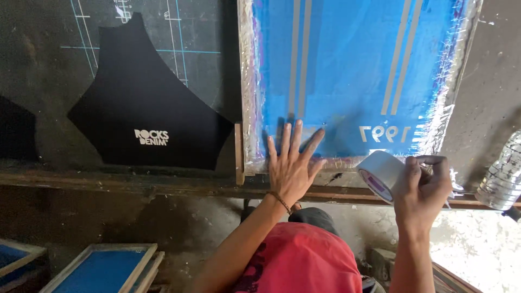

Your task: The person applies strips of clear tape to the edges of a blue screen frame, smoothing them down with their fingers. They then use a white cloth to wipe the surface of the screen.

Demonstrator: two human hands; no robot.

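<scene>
Head view: I see the tape roll [381,174] closed in the right hand [420,187], just right of the blue screen frame's [247,108] lower edge; the left hand [290,165] lies flat, fingers spread, holding nothing.

A black fabric piece [142,108] with a small white print lies far left on the dark tabletop [43,81], which bears pale blue chalk lines [176,43]. At the right edge stands a clear plastic bottle [502,173]. Near left, low down — 2 stacked wooden frames [103,267] with blue mesh.
</scene>
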